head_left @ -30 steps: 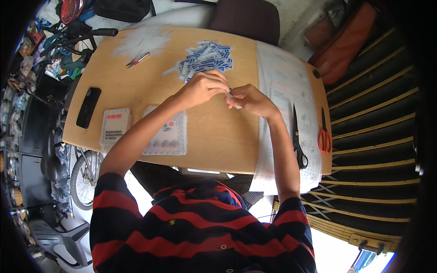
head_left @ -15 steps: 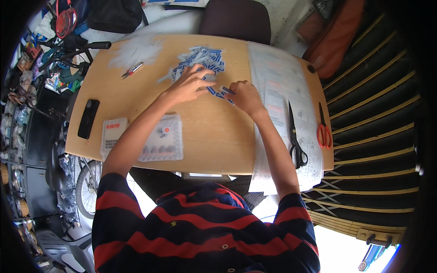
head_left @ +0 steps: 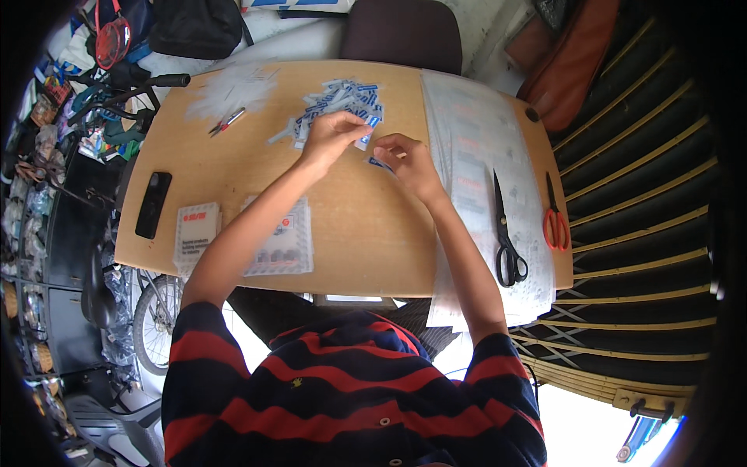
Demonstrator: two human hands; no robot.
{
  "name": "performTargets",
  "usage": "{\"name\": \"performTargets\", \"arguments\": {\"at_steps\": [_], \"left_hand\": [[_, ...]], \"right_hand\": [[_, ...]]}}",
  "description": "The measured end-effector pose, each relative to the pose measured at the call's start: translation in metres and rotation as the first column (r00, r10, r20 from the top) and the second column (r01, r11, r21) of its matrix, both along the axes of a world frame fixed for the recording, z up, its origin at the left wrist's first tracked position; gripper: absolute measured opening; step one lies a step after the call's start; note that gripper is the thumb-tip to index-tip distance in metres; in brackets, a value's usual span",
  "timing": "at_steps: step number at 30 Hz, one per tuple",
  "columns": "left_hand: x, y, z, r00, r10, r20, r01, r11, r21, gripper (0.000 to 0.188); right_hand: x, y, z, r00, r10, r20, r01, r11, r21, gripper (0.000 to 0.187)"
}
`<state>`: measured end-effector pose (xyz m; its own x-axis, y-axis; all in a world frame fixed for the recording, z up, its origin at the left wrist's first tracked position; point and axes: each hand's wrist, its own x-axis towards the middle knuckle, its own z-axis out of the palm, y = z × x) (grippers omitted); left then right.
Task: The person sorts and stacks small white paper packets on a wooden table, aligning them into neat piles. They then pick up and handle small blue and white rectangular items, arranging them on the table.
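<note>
My left hand (head_left: 331, 142) is pinching a small blue-and-white strip (head_left: 372, 122) between thumb and fingertips, just in front of a loose heap of similar strips (head_left: 350, 95). Another whitish piece hangs below its fingers, partly hidden. To the right, my right hand (head_left: 408, 165) has bent fingers with a gap between thumb and forefinger, and nothing shows clearly in it. Below its fingertips lies a blue-and-white piece (head_left: 378, 163), which the hand partly covers.
Left of the heap are scattered clear scraps (head_left: 233, 92) and a small red-handled cutter (head_left: 227, 122). A black phone (head_left: 153, 205) and stacked printed plastic bags (head_left: 284, 247) lie nearer. Printed plastic sheets (head_left: 478, 167) carry black scissors (head_left: 508, 249); red-handled scissors (head_left: 555, 226) lie beyond.
My left hand has risen slightly from the loose strips with a strip pinched in it. The right hand has turned, and the strip seen at its fingers no longer shows there.
</note>
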<state>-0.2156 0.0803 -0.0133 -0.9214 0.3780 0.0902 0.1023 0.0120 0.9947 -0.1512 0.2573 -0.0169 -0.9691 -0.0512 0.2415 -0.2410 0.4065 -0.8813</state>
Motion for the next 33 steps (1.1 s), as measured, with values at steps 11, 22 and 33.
{"name": "performTargets", "arguments": {"at_steps": [11,22,33], "left_hand": [[-0.007,-0.026,-0.031,0.862,0.181,-0.474,-0.428,0.761,-0.488,0.039],[-0.005,-0.029,-0.039,0.803,-0.104,-0.587,-0.468,0.500,-0.729,0.029],[-0.013,-0.044,-0.048,0.691,-0.195,-0.696,-0.452,0.635,-0.627,0.035]], "right_hand": [[-0.030,0.036,-0.004,0.982,0.074,0.171,-0.127,0.939,0.321,0.016],[-0.016,0.016,-0.014,0.993,-0.078,-0.090,0.112,0.870,0.480,0.021],[-0.010,-0.016,-0.013,0.993,-0.006,-0.120,0.042,0.953,0.300,0.011]]}}
